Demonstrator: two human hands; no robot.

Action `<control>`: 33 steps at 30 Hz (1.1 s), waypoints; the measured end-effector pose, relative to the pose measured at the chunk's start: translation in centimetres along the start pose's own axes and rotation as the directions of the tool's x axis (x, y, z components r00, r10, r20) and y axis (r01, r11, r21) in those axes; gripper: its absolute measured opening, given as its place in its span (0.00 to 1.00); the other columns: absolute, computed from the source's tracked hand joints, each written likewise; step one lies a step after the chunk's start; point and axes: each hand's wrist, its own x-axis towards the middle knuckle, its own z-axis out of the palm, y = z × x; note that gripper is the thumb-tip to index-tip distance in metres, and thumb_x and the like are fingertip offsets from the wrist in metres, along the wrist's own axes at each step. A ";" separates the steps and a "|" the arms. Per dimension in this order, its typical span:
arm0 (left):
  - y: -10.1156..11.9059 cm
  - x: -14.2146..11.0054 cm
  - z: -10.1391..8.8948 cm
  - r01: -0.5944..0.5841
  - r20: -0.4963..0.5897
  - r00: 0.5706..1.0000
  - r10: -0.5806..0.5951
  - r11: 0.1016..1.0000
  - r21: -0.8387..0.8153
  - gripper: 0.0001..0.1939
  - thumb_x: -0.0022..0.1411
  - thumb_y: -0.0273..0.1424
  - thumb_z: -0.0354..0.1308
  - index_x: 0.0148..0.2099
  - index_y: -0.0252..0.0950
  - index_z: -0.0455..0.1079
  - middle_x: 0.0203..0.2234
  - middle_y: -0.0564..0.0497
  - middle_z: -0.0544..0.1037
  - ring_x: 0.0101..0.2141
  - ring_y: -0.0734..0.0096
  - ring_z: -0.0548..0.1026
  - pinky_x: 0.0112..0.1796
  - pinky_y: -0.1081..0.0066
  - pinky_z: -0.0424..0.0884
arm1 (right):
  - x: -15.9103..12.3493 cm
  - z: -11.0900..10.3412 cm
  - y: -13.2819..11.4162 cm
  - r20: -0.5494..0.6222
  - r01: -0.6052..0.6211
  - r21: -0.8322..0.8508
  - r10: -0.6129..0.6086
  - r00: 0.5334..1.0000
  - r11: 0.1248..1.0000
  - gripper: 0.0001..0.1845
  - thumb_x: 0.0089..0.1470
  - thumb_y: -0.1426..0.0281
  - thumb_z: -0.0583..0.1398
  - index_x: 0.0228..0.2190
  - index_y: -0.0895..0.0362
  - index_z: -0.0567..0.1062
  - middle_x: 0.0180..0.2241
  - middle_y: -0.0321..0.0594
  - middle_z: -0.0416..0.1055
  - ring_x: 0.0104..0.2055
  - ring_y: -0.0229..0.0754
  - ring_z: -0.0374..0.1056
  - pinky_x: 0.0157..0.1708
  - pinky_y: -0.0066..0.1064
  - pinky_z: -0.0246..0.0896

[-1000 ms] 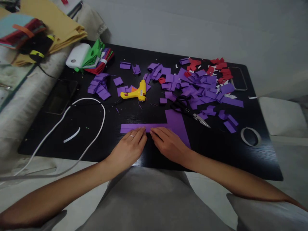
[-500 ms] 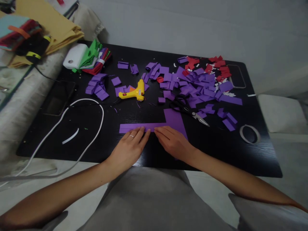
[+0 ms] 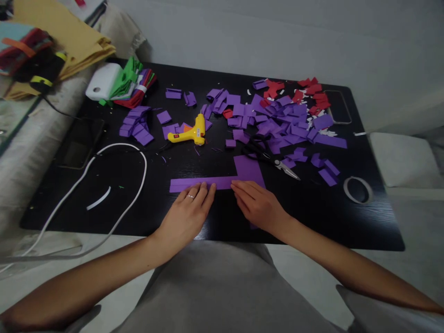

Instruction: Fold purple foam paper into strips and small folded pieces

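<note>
A long purple paper strip (image 3: 222, 183) with a crease along it lies flat near the front of the black table. My left hand (image 3: 189, 208) rests on its left half, fingers stretched out and slightly spread, pressing it down. Further right, my right hand (image 3: 258, 203) has its fingers pressed together, with the fingertips on the strip's lower edge. A wider purple paper sheet (image 3: 248, 166) lies at the strip's right end, partly hidden by my right hand. Just beyond it are black-handled scissors (image 3: 277, 164), their blades pointing right.
A yellow glue gun (image 3: 189, 134) lies behind the strip. Many purple paper pieces (image 3: 274, 125) and red scraps (image 3: 319, 99) cover the back right. A tape roll (image 3: 358, 190) sits at right. The white cable (image 3: 144, 171) loops at left, near banded paper bundles (image 3: 133, 88).
My right hand has slid right along the strip, away from my left hand, which stays pressed on the paper. The whole view has shifted slightly.
</note>
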 end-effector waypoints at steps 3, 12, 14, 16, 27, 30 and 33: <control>0.0 0.1 0.0 0.008 0.003 1.000 -0.008 1.000 0.008 0.30 0.64 0.16 0.50 0.68 0.21 0.63 0.56 0.30 0.77 0.51 0.47 0.77 0.49 0.53 0.78 | -0.3 -0.2 0.1 0.005 -0.005 -0.023 0.005 1.000 1.000 0.17 0.65 0.79 0.57 0.52 0.65 0.79 0.52 0.51 0.80 0.52 0.50 0.77 0.54 0.43 0.77; 0.2 0.1 0.1 0.032 -0.012 0.999 -0.032 0.999 0.002 0.30 0.64 0.15 0.50 0.68 0.22 0.64 0.55 0.30 0.77 0.52 0.48 0.77 0.49 0.54 0.78 | 0.1 -0.2 -0.4 0.012 -0.017 -0.096 0.019 1.000 0.995 0.15 0.65 0.78 0.57 0.50 0.65 0.79 0.49 0.51 0.81 0.48 0.50 0.77 0.52 0.43 0.73; 0.3 0.1 0.1 0.044 -0.008 0.999 -0.044 0.999 -0.006 0.30 0.64 0.15 0.50 0.68 0.23 0.64 0.55 0.31 0.77 0.52 0.49 0.77 0.49 0.54 0.78 | 0.3 -0.1 -0.7 0.031 -0.035 -0.121 0.039 0.999 0.992 0.14 0.66 0.77 0.57 0.48 0.65 0.80 0.47 0.51 0.81 0.46 0.50 0.76 0.50 0.43 0.73; 0.3 0.2 0.0 0.056 0.005 0.998 -0.056 0.998 -0.008 0.30 0.64 0.16 0.50 0.68 0.23 0.64 0.55 0.31 0.77 0.52 0.49 0.77 0.50 0.54 0.77 | 0.3 0.0 -1.0 0.041 -0.051 -0.146 0.057 0.998 0.988 0.13 0.67 0.75 0.57 0.48 0.65 0.80 0.47 0.51 0.81 0.46 0.50 0.76 0.50 0.42 0.72; 0.4 0.2 0.1 0.060 0.000 0.998 -0.060 0.998 0.016 0.30 0.64 0.16 0.51 0.68 0.21 0.64 0.55 0.31 0.77 0.52 0.48 0.77 0.50 0.55 0.77 | 0.2 -0.1 -2.2 0.149 -0.085 -0.194 0.115 0.982 0.977 0.24 0.71 0.60 0.55 0.59 0.61 0.75 0.54 0.55 0.76 0.54 0.53 0.73 0.59 0.47 0.65; 0.6 0.2 0.1 0.062 0.013 0.998 -0.063 0.998 0.026 0.30 0.65 0.17 0.51 0.69 0.21 0.63 0.56 0.31 0.76 0.52 0.48 0.77 0.50 0.54 0.77 | 0.3 0.1 -2.7 0.165 -0.101 -0.199 0.135 0.977 0.975 0.29 0.71 0.55 0.54 0.61 0.62 0.73 0.55 0.57 0.75 0.56 0.55 0.71 0.59 0.49 0.65; 0.7 0.3 0.1 0.067 0.023 0.997 -0.068 0.997 0.037 0.30 0.65 0.18 0.51 0.69 0.21 0.63 0.56 0.31 0.76 0.53 0.48 0.76 0.51 0.54 0.77 | 0.6 0.3 -3.2 0.193 -0.130 -0.207 0.171 0.966 0.970 0.32 0.70 0.52 0.53 0.64 0.60 0.70 0.56 0.59 0.74 0.57 0.58 0.70 0.59 0.52 0.64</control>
